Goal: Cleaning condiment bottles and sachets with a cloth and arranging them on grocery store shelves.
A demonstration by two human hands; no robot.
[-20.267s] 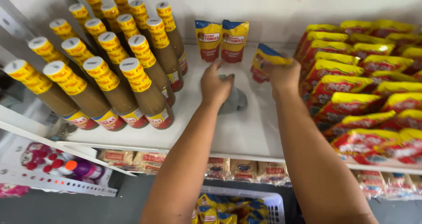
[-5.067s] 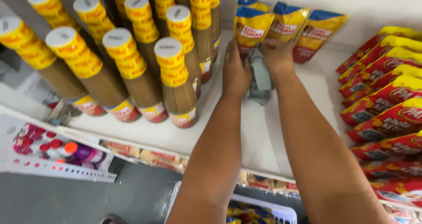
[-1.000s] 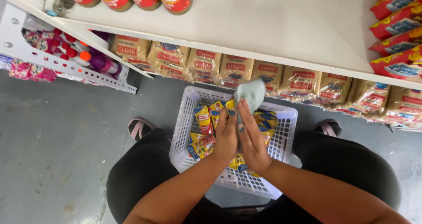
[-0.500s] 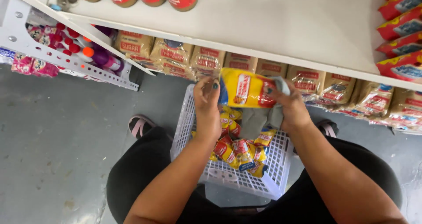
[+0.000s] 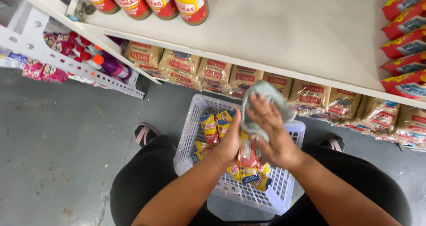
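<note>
Soft grey cloth point(image 5: 266, 102) against glossy pouch point(image 5: 246, 154)

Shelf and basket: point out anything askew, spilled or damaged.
Nothing stands out. The pouches lie jumbled in the white basket, unspilled. The left hand holds one pouch while the right hand presses a grey cloth on it. Bottles stand upright on the shelf.

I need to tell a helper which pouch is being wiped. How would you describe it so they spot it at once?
Look under the white shelf to the white basket on the floor between the person's feet. Above it, the left hand holds one yellow-and-red pouch upright while the right hand presses a grey cloth on it. The other pouches lie loose in the basket.
</note>
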